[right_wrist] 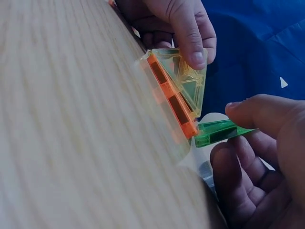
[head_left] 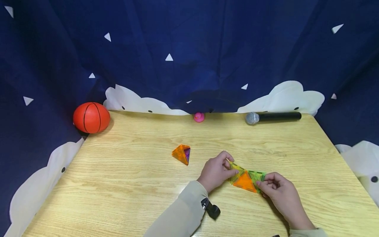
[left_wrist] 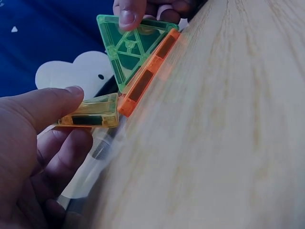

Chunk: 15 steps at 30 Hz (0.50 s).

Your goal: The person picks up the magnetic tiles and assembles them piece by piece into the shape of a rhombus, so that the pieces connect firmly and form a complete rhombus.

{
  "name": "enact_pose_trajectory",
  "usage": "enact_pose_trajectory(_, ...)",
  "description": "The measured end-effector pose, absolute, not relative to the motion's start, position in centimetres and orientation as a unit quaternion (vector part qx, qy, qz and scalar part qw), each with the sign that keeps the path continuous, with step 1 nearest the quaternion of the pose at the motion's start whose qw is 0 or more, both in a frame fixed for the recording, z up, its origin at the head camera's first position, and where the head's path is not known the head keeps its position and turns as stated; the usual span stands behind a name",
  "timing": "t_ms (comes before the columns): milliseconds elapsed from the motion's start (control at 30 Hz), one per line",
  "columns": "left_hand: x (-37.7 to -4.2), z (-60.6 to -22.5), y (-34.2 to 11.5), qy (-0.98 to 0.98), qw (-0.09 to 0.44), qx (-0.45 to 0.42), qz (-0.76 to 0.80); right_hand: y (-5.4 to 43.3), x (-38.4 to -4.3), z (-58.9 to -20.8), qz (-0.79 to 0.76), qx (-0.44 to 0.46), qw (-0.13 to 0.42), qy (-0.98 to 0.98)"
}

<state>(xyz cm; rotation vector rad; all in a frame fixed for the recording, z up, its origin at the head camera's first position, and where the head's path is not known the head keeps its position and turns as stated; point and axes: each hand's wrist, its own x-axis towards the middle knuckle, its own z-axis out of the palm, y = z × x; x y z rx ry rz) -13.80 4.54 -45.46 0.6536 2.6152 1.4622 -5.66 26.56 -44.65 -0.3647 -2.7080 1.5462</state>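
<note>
My left hand (head_left: 216,171) pinches a yellow triangular magnetic tile (head_left: 237,171) between thumb and fingers. On the other side, my right hand (head_left: 281,194) pinches a green triangular magnetic tile (head_left: 257,177). Between these two sits an orange triangular tile (head_left: 245,181), its edges against both. In the left wrist view the orange tile (left_wrist: 143,78) lies along the tabletop, while the green tile (left_wrist: 131,47) tilts up from it. The yellow tile (right_wrist: 188,78) is tilted up too, as the right wrist view shows.
Left of my hands stands a small pyramid of orange and purple tiles (head_left: 181,154). Along the back of the wooden table (head_left: 133,184) are a red ball (head_left: 91,118), a pink rubber duck (head_left: 199,117) and a microphone (head_left: 273,117). A dark blue curtain (head_left: 195,39) hangs behind.
</note>
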Motion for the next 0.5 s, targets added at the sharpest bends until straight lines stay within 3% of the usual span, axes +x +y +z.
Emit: enact_pose_trajectory(500,-13.44,-45.63,5.02,0.826,0.076,0.229,0.510,26.43,-5.54,-44.74,0.487,-0.101,0.020,-0.868)
